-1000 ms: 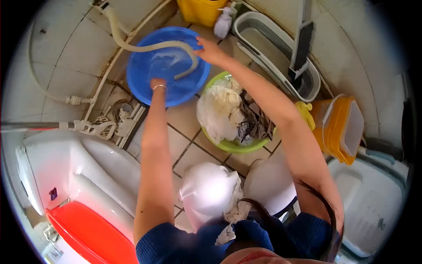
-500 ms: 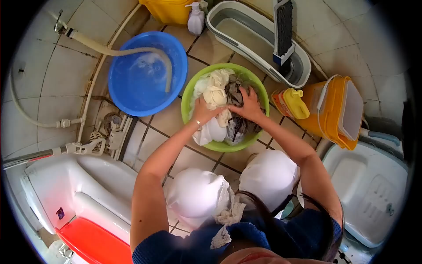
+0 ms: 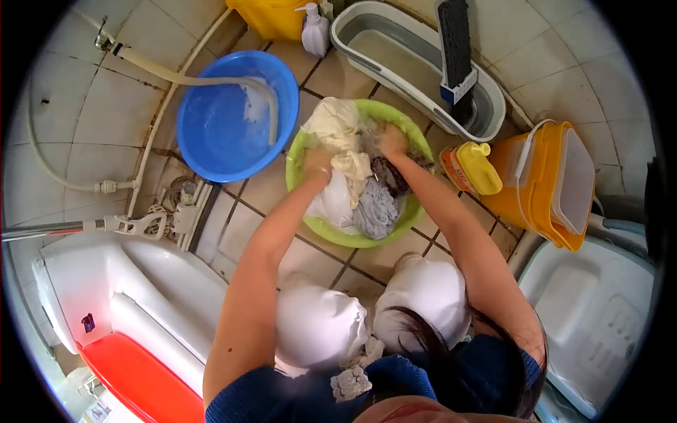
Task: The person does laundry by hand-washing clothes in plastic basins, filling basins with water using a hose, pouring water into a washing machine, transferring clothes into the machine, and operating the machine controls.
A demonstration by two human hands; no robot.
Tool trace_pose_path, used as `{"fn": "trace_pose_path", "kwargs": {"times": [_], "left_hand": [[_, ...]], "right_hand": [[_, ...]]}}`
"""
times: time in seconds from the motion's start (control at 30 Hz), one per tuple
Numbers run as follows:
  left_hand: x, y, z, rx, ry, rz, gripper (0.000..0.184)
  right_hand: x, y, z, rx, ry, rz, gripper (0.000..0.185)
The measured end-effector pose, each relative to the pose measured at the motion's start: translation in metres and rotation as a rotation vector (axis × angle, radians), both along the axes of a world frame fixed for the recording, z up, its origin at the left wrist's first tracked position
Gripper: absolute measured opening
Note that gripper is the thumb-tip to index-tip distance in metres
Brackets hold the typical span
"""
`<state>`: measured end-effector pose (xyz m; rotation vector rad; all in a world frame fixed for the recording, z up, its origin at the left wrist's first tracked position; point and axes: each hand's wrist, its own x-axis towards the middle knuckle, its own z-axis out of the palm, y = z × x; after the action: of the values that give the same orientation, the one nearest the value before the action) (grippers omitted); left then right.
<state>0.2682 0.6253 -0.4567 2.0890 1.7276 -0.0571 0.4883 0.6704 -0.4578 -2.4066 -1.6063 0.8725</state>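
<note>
A green basin [image 3: 321, 229] on the tiled floor holds wet clothes: cream cloth [image 3: 333, 121], white cloth [image 3: 333, 201], grey cloth [image 3: 376, 211] and a dark brown piece [image 3: 390, 176]. My left hand [image 3: 317, 161] is down among the cream and white cloth on the basin's left side, its fingers hidden. On the right side, my right hand [image 3: 392, 141] reaches into the water beside the dark cloth, and its fingers are also hidden. A blue basin [image 3: 211, 134] with a pale hose [image 3: 271, 106] over it stands to the left.
A grey-white mop bucket [image 3: 395, 53] with a flat mop [image 3: 455, 49] stands behind. Yellow bottle [image 3: 479, 168] and orange bucket [image 3: 539, 180] are at the right. A soap pump bottle [image 3: 315, 32] stands at the back. The toilet [image 3: 141, 282] is at the left.
Both hands have gone from the blue basin to the green one and are now deeper in the clothes. The cream cloth has shifted up and left; grey cloth shows more, and the water is splashing.
</note>
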Motion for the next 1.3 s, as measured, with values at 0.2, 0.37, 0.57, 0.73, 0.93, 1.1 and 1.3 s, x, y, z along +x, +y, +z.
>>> {"fn": "trace_pose_path", "kwargs": {"times": [0.2,0.37,0.57,0.73,0.93,1.1,1.3], "left_hand": [[0.005,-0.057,0.094,0.275,-0.102,-0.316,0.048],[0.006,-0.094,0.092,-0.019,-0.099,-0.222,0.091],[0.019,-0.071,0.032,-0.219,0.098,-0.248,0.097],[0.015,-0.008,-0.010,-0.212,0.086,-0.322,0.060],[0.009,0.004,0.012,0.041,-0.079,-0.228,0.053],[0.002,-0.074,0.108,0.136,-0.196,-0.018,0.107],[-0.008,-0.058,0.026,-0.040,-0.016,-0.283,0.102]], "right_hand": [[0.036,-0.019,0.024,-0.068,0.122,0.089,0.058],[-0.018,-0.035,0.119,0.701,-0.124,1.020,0.071],[-0.050,-0.003,0.069,-0.045,-0.119,0.903,0.068],[-0.026,0.028,-0.087,0.263,-0.042,0.802,0.059],[0.011,0.013,0.014,-0.065,0.600,0.308,0.063],[0.028,-0.091,0.129,0.023,-0.246,0.944,0.130],[0.030,-0.082,0.057,-0.054,-0.023,0.838,0.113]]}}
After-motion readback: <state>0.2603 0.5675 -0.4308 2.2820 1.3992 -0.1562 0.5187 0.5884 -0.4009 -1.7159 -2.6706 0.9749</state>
